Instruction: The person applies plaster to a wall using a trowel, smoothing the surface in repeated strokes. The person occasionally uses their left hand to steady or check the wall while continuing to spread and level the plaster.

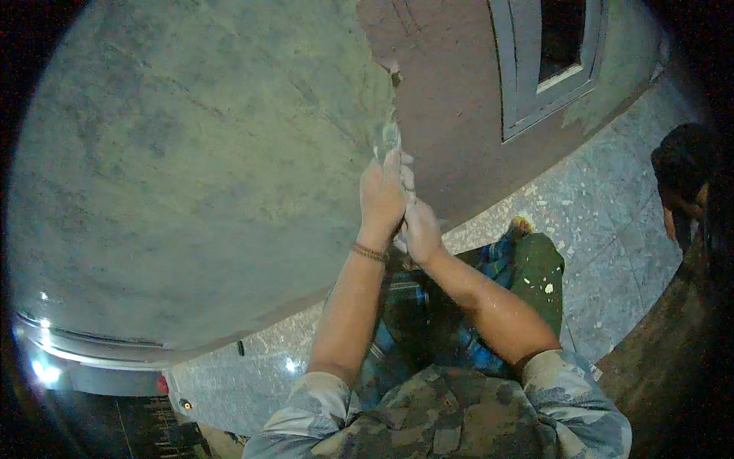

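Both my hands are closed around one hand tool, a scraper by its look, whose pale blade end meets the wall at the ragged edge of the paint. My left hand grips it closer to the blade, a braided band around that wrist. Lower down, my right hand closes on the handle end; the fingers hide most of the handle. White dust coats both hands. To the left of the edge the wall is bare grey-green plaster; on the right a mauve paint layer covers it.
A grey-framed window is set in the wall at upper right. Pale flakes lie scattered on the tiled floor along the wall's foot. Another person is low at the far right. A small dark object lies on the floor at lower left.
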`<act>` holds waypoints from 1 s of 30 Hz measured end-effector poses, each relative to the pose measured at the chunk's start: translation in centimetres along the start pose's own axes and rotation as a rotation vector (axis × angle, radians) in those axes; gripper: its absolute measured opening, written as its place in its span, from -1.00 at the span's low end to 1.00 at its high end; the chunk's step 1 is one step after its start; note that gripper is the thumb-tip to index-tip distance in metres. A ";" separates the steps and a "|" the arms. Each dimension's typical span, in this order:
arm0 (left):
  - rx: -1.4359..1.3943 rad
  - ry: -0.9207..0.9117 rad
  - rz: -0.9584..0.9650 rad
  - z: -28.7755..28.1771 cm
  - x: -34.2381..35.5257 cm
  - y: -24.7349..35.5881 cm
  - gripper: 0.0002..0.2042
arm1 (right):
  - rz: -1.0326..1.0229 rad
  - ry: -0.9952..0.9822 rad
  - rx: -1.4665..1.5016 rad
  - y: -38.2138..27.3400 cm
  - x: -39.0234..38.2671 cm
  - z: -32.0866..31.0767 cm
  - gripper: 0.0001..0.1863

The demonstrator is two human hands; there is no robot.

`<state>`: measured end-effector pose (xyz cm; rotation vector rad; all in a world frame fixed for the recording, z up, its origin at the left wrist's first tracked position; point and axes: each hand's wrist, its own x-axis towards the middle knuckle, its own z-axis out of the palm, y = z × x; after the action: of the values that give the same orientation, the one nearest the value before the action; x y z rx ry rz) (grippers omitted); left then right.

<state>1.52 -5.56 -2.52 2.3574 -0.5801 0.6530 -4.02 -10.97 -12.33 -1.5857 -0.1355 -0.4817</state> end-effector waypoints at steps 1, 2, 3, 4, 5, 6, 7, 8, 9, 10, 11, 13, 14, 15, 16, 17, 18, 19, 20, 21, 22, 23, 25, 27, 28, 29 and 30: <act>-0.320 -0.053 -0.239 0.1 0.2 0.3 -0.66 | 0.056 -0.021 0.099 0.3 0.2 -0.2 -0.60; -0.663 -0.090 -0.416 0.3 0.3 0.5 -0.66 | 0.063 -0.025 0.128 0.4 0.1 -0.2 -0.59; -0.738 -0.118 -0.466 0.2 -0.1 0.6 -0.66 | 0.112 -0.058 0.171 0.6 -0.1 -0.5 -0.58; -0.676 -0.109 -0.598 0.2 -0.6 0.7 -0.66 | 0.175 -0.033 0.239 0.8 -0.4 -0.3 -0.58; -0.643 -0.082 -0.673 0.1 -1.7 0.8 -0.65 | 0.322 -0.117 0.354 0.9 -1.1 -0.3 -0.58; -0.626 -0.065 -0.759 0.2 -2.7 0.8 -0.65 | 0.354 -0.117 0.390 1.0 -1.8 0.0 -0.58; -0.570 -0.061 -0.680 0.4 -3.1 0.3 -0.65 | 0.333 -0.108 0.397 1.2 -2.3 0.5 -0.58; -0.519 -0.074 -0.636 0.4 -3.5 -0.3 -0.65 | 0.132 -0.107 0.281 1.6 -2.7 0.9 -0.58; -0.465 -0.079 -0.610 0.4 -4.1 -0.8 -0.65 | 0.070 -0.062 0.266 2.0 -3.1 1.4 -0.58; -0.442 -0.075 -0.591 0.5 -4.5 -1.4 -0.65 | 0.068 -0.047 0.286 2.6 -3.2 2.0 -0.58; -0.417 -0.078 -0.579 0.8 -4.7 -1.8 -0.66 | 0.119 -0.068 0.318 3.1 -3.8 2.3 -0.57; -0.697 -0.041 -0.624 1.1 -5.1 -2.4 -0.65 | 0.254 -0.141 0.389 4.3 -4.3 2.8 -0.56; -0.572 -0.071 -0.655 1.2 -5.2 -2.6 -0.65 | 0.233 -0.123 0.384 4.8 -4.3 3.2 -0.56; -0.488 -0.082 -0.634 1.2 -5.3 -2.7 -0.65 | 0.264 -0.142 0.348 5.3 -4.4 3.2 -0.55; -0.434 -0.132 -0.710 1.2 -5.3 -2.7 -0.65 | 0.192 -0.087 0.373 5.6 -4.2 3.5 -0.54; -0.523 -0.107 -0.793 1.2 -5.3 -2.8 -0.65 | 0.200 -0.110 0.214 5.9 -4.2 3.4 -0.54; -0.456 -0.072 -0.640 1.0 -5.4 -2.7 -0.65 | 0.203 -0.132 0.136 6.0 -4.1 3.6 -0.54; -0.384 -0.063 -0.516 1.0 -5.3 -2.7 -0.66 | 0.089 -0.064 0.151 6.1 -4.0 3.7 -0.54; -0.319 -0.029 -0.349 0.9 -5.3 -2.7 -0.66 | 0.035 -0.039 0.118 5.9 -4.0 3.9 -0.54; -0.529 -0.082 -0.527 0.9 -5.1 -2.7 -0.67 | 0.121 -0.106 0.223 5.8 -3.9 4.0 -0.54; -0.370 -0.103 -0.503 0.7 -5.4 -2.6 -0.65 | 0.185 -0.098 0.286 5.6 -3.9 4.1 -0.54; -0.242 -0.098 -0.397 0.8 -5.1 -2.7 -0.64 | 0.273 -0.127 0.218 5.4 -3.8 4.2 -0.55; -0.528 -0.139 -0.839 0.8 -4.9 -2.5 -0.63 | 0.080 0.010 0.196 5.0 -3.6 4.0 -0.56; -0.388 -0.057 -0.528 0.8 -4.6 -2.1 -0.63 | 0.147 -0.086 0.281 4.6 -3.2 3.3 -0.59; -0.316 -0.001 -0.353 0.6 -4.5 -1.9 -0.63 | 0.195 -0.076 0.361 4.3 -3.0 3.2 -0.60; -0.381 -0.028 -0.354 0.5 -4.3 -1.7 -0.61 | 0.336 -0.185 0.430 4.1 -2.8 2.4 -0.61; -0.264 -0.085 -0.440 0.2 -4.5 -1.4 -0.63 | 0.252 -0.162 0.439 3.7 -2.6 2.3 -0.63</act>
<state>-1.21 -3.58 -5.86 2.1660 -0.1558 0.2602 -4.44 -8.50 -16.71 -1.1871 -0.1504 -0.1126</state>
